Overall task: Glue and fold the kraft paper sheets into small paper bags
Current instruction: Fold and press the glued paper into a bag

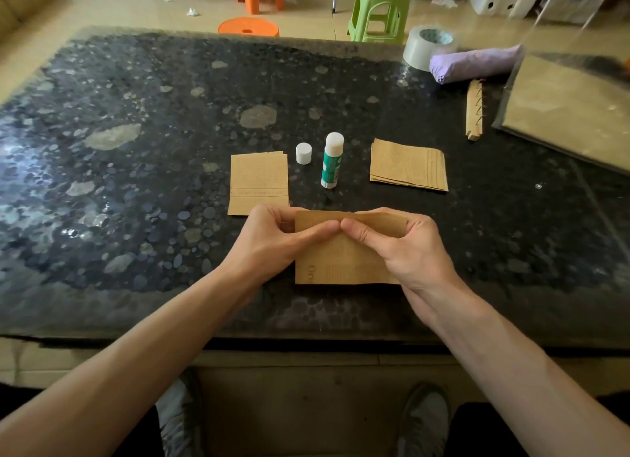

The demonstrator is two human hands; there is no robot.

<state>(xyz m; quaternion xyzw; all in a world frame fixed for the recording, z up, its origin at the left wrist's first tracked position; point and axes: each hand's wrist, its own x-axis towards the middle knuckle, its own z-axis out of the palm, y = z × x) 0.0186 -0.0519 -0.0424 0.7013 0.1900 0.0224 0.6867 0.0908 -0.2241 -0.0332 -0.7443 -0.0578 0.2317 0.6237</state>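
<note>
At lower centre, the kraft sheet [344,265] is pinched along its folded upper edge by the left hand [276,238] and right hand [402,245]; the crease is best pressed outward, edges kept aligned.

Both hands, left [272,238] and right [402,241], pinch a kraft paper sheet [344,262] just before an uncapped glue stick [331,160], its cap [303,153] beside it.

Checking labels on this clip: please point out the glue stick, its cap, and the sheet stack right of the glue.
glue stick [330,165]: head view, on its green label.
cap [303,153]: head view, on its white side.
stack [409,165]: head view, middle of the top sheet.
</note>
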